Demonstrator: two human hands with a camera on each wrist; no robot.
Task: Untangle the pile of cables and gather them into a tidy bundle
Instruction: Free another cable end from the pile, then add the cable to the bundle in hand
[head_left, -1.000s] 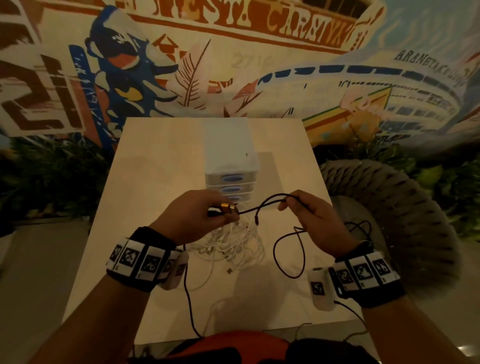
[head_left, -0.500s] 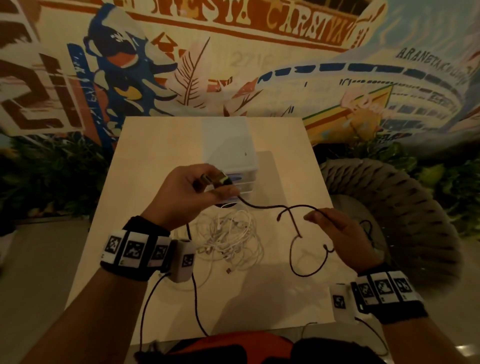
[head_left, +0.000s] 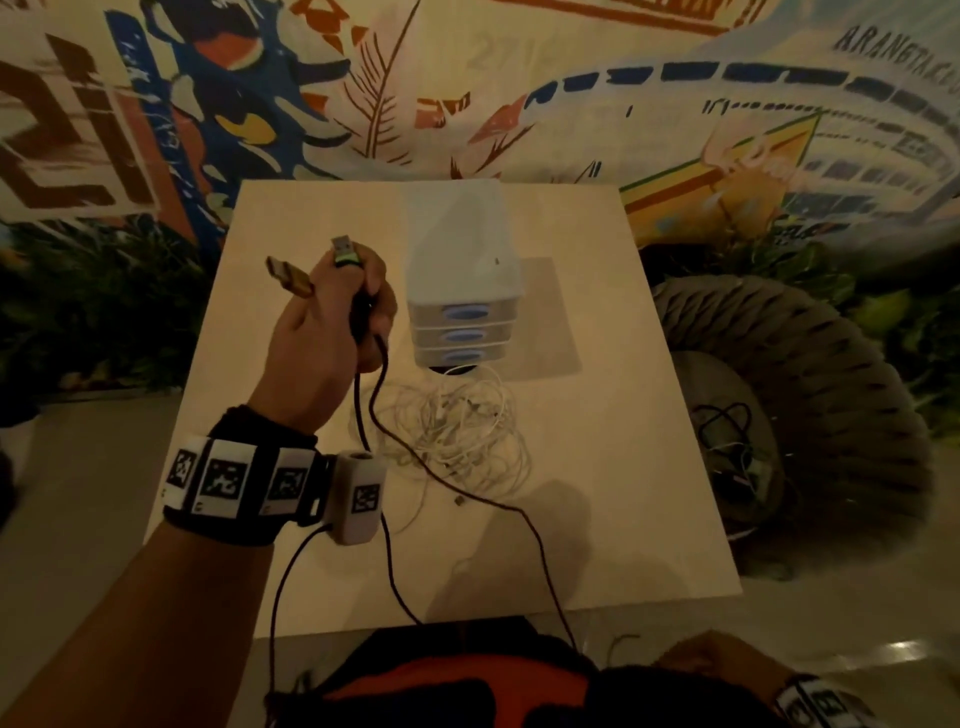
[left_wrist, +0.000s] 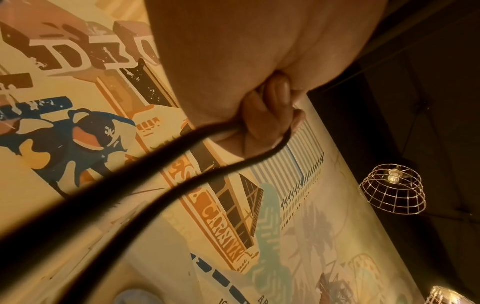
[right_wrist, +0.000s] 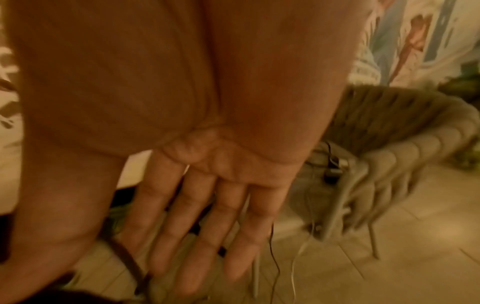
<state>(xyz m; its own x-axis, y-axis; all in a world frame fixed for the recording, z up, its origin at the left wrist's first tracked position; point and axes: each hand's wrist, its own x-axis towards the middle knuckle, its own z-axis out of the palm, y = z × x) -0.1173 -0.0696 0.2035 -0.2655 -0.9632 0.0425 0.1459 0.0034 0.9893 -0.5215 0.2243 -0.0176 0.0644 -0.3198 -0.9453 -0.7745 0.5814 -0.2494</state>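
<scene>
My left hand (head_left: 332, 322) is raised over the table (head_left: 623, 519) and grips a black cable (head_left: 467, 488). Two USB plugs stick up out of the fist, a gold one (head_left: 288, 275) and a silver-green one (head_left: 345, 252). In the left wrist view its curled fingers (left_wrist: 272, 115) hold two strands of the black cable (left_wrist: 155, 179). The cable runs down across the table to my right hand (head_left: 722, 660), low at the near right. There the right hand (right_wrist: 202, 216) has straight fingers, and the black cable (right_wrist: 127, 255) passes between thumb and forefinger. A white cable tangle (head_left: 457, 421) lies mid-table.
A white three-drawer unit (head_left: 462, 291) stands just behind the white tangle. To the right of the table is a woven chair (head_left: 831, 389) with more cables (head_left: 727, 431) on its seat. A painted wall lies beyond the table's far edge.
My left hand has lifted the plugs higher and to the left. My right hand has dropped to the near right, and the black cable's loops have pulled out into one long run.
</scene>
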